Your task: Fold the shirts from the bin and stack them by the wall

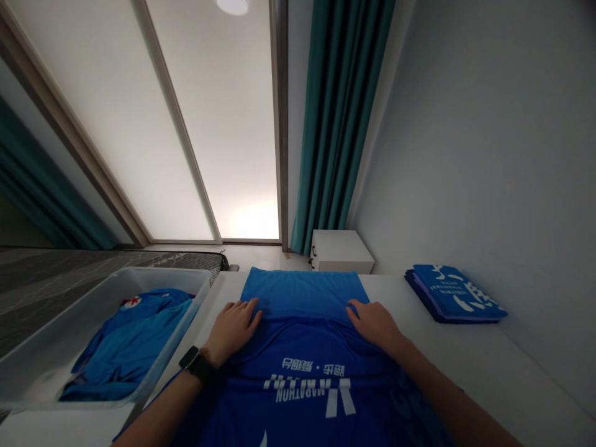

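A blue marathon T-shirt (pixel 307 347) lies spread over the white table, its white lettering upside down from where I look. Its lighter blue far end (pixel 302 288) reaches the table's far edge. On the left side of the shirt rests my left hand (pixel 235 328), fingers apart and touching the fabric; a black watch (pixel 198 363) is on that wrist. My right hand (pixel 374 323) lies at the shirt's right edge, its fingertips on the cloth and its fingers apart. Wrinkles run across the fabric between both hands.
A translucent plastic bin (pixel 170 357) with crumpled blue clothes (pixel 133 341) stands at the left. Folded blue garments (pixel 456 295) lie stacked on the white table (pixel 410 354) at the right, near the wall. Beyond are a white cabinet (pixel 342 248) and a teal curtain (pixel 344 124).
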Tool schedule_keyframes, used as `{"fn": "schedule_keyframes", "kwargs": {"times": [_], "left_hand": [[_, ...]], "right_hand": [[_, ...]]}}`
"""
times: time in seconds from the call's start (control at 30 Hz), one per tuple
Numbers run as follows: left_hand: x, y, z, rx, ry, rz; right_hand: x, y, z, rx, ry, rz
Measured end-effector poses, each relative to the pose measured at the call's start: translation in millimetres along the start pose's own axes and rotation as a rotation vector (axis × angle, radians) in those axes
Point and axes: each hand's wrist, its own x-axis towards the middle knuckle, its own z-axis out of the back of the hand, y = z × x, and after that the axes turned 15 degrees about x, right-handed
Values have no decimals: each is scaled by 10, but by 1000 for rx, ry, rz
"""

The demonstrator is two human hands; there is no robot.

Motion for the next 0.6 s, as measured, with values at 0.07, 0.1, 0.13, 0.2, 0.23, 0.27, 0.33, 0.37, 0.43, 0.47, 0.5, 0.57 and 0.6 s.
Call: {"fn": "schedule_keyframes", "kwargs": {"times": [0.07, 0.1, 0.13, 0.2, 0.23, 0.27, 0.33, 0.37, 0.43, 0.47, 0.5, 0.57, 0.6], "left_hand": [[95, -12, -56, -27, -47, -42], [136, -27, -105, -37, -71, -52], [170, -44, -167, -46, -86, -53], [221, -69, -312, -60, -65, -34], [242, -71, -384, -64, -38, -18], [265, -65, -450, -67, -10, -3], [328, -35, -547, -70, 31, 25], [371, -18, -575, -73, 44, 32], [482, 5, -591, -78, 74, 45], [544, 9, -585, -80, 96, 51], [606, 6, -576, -79, 116, 54], [712, -10, -561, -69, 140, 55], [752, -20, -561, -60, 139, 54]], "right_hand": [[131, -10, -17, 43, -28, 55], [193, -23, -58, 59, -48, 97], [249, -43, -116, 71, -62, 136], [339, -98, -260, 77, -46, 149], [374, -132, -333, 76, -21, 131], [407, -168, -397, 75, 4, 112], [475, -238, -485, 81, 39, 95], [517, -269, -506, 88, 47, 92], [622, -314, -512, 104, 60, 81], [683, -329, -506, 109, 65, 68], [746, -341, -499, 110, 65, 56], [865, -361, -497, 100, 48, 42], [916, -372, -505, 92, 33, 44]]}}
